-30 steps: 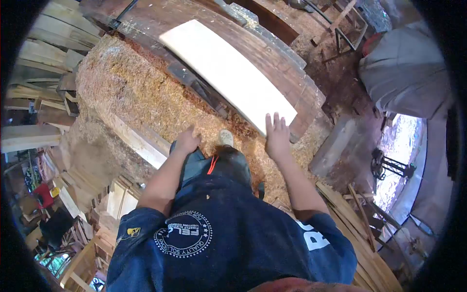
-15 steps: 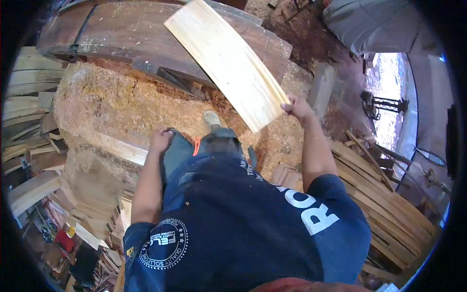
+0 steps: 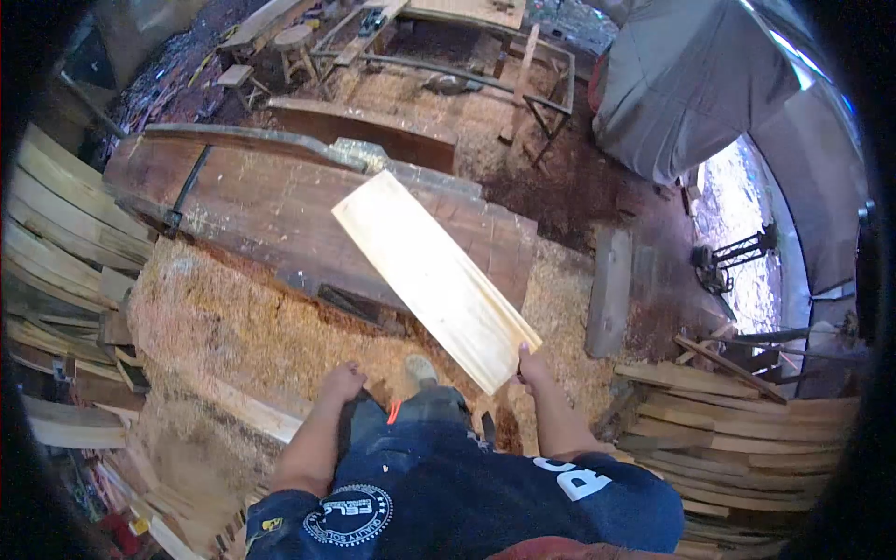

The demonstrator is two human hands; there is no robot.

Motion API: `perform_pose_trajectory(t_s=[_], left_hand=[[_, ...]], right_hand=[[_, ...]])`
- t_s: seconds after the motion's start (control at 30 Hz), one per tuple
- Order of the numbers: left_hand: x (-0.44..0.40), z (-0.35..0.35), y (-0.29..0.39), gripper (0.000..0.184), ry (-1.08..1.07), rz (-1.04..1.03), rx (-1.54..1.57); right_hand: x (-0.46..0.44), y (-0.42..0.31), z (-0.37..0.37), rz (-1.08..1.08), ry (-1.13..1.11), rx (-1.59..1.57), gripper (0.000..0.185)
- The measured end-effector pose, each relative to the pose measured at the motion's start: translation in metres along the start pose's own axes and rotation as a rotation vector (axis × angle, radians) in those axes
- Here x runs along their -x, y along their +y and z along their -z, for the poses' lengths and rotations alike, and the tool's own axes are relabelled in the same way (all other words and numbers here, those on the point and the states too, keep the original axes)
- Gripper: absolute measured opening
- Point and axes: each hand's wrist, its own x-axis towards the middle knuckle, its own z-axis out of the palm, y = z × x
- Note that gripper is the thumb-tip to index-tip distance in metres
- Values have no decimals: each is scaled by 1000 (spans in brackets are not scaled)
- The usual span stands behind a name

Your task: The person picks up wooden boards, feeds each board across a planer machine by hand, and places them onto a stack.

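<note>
My right hand (image 3: 534, 366) grips the near right corner of a pale wooden board (image 3: 434, 280), with the thumb on top and the other fingers hidden beneath. The board is wide and smooth, with brownish grain along its right edge. It slants away to the upper left, held up over the sawdust, and its far end overlaps a large dark timber slab (image 3: 271, 219) in view. My left hand (image 3: 345, 381) hangs beside my left thigh with its fingers curled in, and nothing shows in it.
Sawdust (image 3: 233, 317) covers the ground around my shoe (image 3: 420, 369). Stacked planks (image 3: 747, 448) lie at the right, and curved planks (image 3: 65, 224) at the left. A grey beam (image 3: 609, 294) stands beyond my right hand. Farther back are a stool (image 3: 294, 42), a metal frame (image 3: 560, 89) and a draped tarp (image 3: 691, 84).
The view has tilted up, so the stool and frame at the back now show. The board, still in my right hand, sits lower in view. My left hand has come off the trouser side.
</note>
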Motion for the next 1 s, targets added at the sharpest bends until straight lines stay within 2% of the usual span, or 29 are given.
perform_pose_trajectory(t_s=[0.03,0.13,0.23,0.37,0.43,0.53,0.63,0.73,0.83,0.93,1.0], left_hand=[[-8,2,11,57,-10,-43,17],[-25,5,42,62,-33,-146,83],[6,36,92,63,101,-259,193],[25,61,114,65,305,-299,112],[12,50,105,67,311,-311,127],[1,58,108,71,296,-290,231],[-16,71,112,78,431,-252,263],[-51,88,111,88,552,-199,194],[-66,126,117,96,442,-80,174],[-81,175,120,99,333,-2,38],[-101,196,110,99,357,-32,20]], right_hand=[[-12,1,-1,97,67,63,63],[-52,-15,8,88,149,46,60],[-91,-40,26,74,95,362,53],[-92,-36,12,349,250,74,47],[-88,-43,9,164,179,200,46],[-73,-77,15,20,79,265,53],[-76,-104,-1,82,110,334,59],[-76,-129,-33,286,189,161,57],[-82,-150,-66,508,343,186,58],[-75,-195,-79,440,182,239,63],[-108,-204,-105,564,222,351,66]])
